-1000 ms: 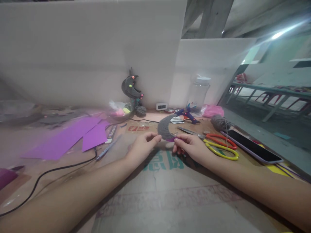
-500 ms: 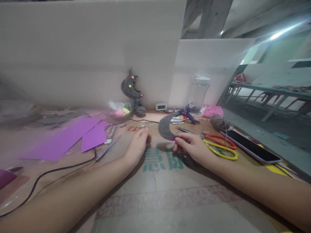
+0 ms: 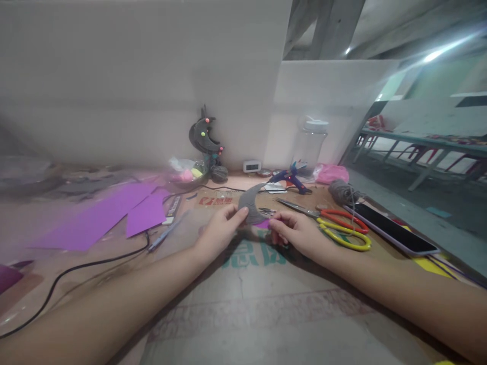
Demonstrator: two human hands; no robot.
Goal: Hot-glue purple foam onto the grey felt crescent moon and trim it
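Note:
A crescent wrapped in grey yarn (image 3: 249, 203) is held up over the table, its lower end showing bare purple. My left hand (image 3: 224, 223) grips its outer left edge, thumb on the front face. Close beside the purple end, my right hand (image 3: 294, 230) is closed with thumb and fingertips pinched together. Whatever lies in that pinch is too small to make out. Orange-and-yellow-handled scissors (image 3: 344, 235) lie just right of my right hand, blades pointing toward the crescent.
Behind stand a hot glue gun (image 3: 291, 177), a small digital clock (image 3: 251, 166), a dark crescent ornament (image 3: 203, 134) and a clear jar (image 3: 312, 142). On the right lie a grey yarn ball (image 3: 342, 192) and a phone (image 3: 391, 228). Purple sheets (image 3: 106, 213) and a black cable (image 3: 76, 270) occupy the left.
My left hand has moved right and taken hold of the crescent. The crescent has shifted slightly left and down, and my right fingers have come off its purple end into a pinch beside it.

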